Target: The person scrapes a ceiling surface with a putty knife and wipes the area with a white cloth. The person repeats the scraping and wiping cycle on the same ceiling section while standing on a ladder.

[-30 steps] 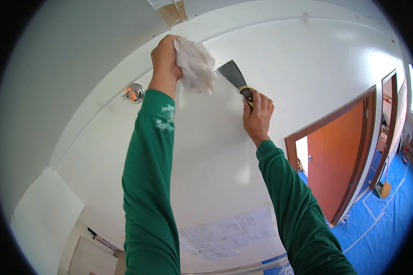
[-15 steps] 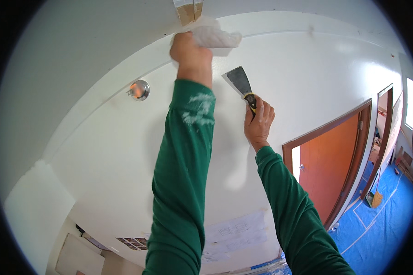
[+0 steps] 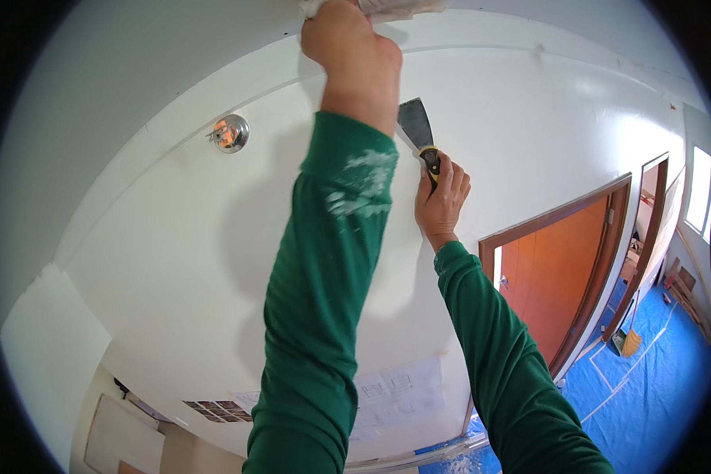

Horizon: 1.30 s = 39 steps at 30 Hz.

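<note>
My left hand [image 3: 354, 49] is raised to the top edge of the view, where the wall meets the ceiling. Its fingers are closed around a crumpled white rag [image 3: 407, 6], which partly runs out of the picture. Lower and to the right, my right hand [image 3: 442, 197] grips a putty knife [image 3: 416, 125] by its black and yellow handle. The knife's dark, wide blade points up, close to the white wall [image 3: 482, 118]. White smears mark the green left sleeve [image 3: 359, 182].
A round metal fixture [image 3: 231, 133] with an orange centre is on the wall at left. At right are an orange-brown door [image 3: 557, 268] and a second doorway. Blue sheeting [image 3: 648, 395] covers the floor; a broom [image 3: 630, 341] stands there. Paper drawings [image 3: 403, 391] hang low on the wall.
My left hand has moved up and slightly right with the rag, now covering the brownish patch at the ceiling. The putty knife has shifted only slightly in the view.
</note>
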Each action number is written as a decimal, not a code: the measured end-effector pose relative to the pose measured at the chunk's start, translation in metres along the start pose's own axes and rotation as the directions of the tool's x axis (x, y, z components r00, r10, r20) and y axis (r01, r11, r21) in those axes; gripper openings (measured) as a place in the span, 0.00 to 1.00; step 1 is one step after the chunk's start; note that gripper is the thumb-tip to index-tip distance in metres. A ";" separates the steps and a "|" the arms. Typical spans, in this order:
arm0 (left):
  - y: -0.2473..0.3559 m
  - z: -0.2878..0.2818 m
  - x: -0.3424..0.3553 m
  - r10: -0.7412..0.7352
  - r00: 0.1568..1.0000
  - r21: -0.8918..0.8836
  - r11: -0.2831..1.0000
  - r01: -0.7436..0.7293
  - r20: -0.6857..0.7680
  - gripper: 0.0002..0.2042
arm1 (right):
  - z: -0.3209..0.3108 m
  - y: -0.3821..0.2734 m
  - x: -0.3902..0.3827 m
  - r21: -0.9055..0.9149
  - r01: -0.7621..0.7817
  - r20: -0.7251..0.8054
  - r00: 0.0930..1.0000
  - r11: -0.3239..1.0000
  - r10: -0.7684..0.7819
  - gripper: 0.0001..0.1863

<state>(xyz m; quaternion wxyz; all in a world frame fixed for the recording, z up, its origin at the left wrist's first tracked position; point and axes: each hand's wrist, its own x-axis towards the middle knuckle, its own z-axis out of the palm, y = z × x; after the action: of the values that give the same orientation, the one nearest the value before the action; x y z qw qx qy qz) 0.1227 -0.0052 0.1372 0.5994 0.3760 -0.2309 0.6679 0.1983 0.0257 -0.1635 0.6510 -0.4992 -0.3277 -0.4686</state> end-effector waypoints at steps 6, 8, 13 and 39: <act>-0.010 -0.001 0.022 -0.342 0.845 -0.172 0.939 0.296 -0.411 0.14 | -0.001 0.000 0.000 -0.036 -0.012 0.002 1.000 0.999 0.012 0.25; -0.005 -0.001 0.021 -0.325 0.881 -0.142 0.945 0.293 -0.344 0.16 | -0.001 0.000 -0.001 -0.033 -0.006 -0.001 1.000 0.999 0.006 0.24; 0.025 0.012 -0.019 -0.140 0.990 -0.106 0.984 0.140 0.015 0.24 | -0.001 0.001 -0.001 -0.025 -0.005 -0.001 1.000 1.000 0.005 0.25; 0.027 -0.007 -0.036 -0.065 0.997 -0.098 0.993 0.069 0.041 0.19 | 0.002 0.003 -0.002 -0.031 0.020 -0.010 1.000 0.999 -0.020 0.26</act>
<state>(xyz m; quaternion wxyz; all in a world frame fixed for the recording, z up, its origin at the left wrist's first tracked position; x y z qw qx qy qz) 0.0946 -0.0273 0.1090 0.6348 0.3660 -0.2624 0.6279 0.2001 0.0288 -0.1659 0.6401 -0.5035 -0.3219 -0.4829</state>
